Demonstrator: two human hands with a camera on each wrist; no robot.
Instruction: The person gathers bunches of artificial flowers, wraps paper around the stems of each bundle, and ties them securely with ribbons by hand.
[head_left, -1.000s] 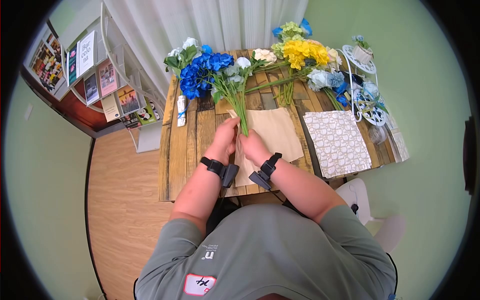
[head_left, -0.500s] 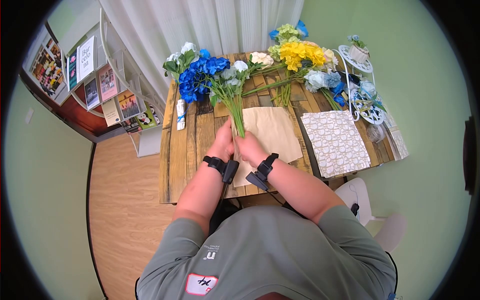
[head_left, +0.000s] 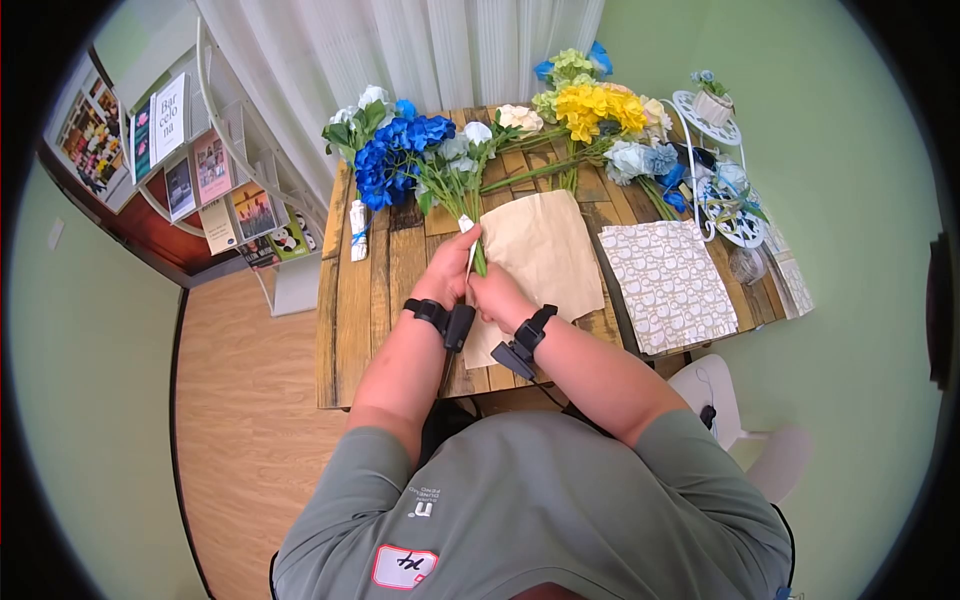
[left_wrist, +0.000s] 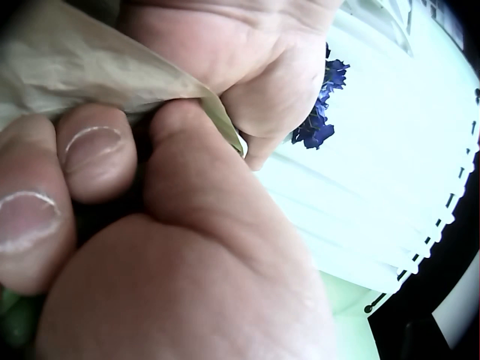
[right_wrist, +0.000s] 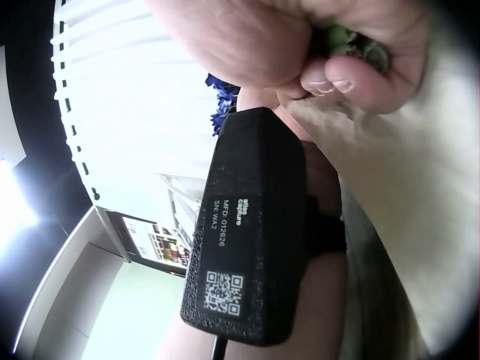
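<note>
left hand (head_left: 447,272) curled, pinching the brown paper (head_left: 540,250) at its edge. right hand (head_left: 502,297) closed round the green stems (head_left: 480,262), which lie over the wooden table (head_left: 395,290), blue flowers (head_left: 395,160) beyond.

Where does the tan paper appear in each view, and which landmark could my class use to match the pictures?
Head: tan paper, centre, on the table.
Left wrist: tan paper, upper left.
Right wrist: tan paper, along the right side.
Shared landmark: blue flowers, upper left of centre, upper right and upper centre respectively.
</note>
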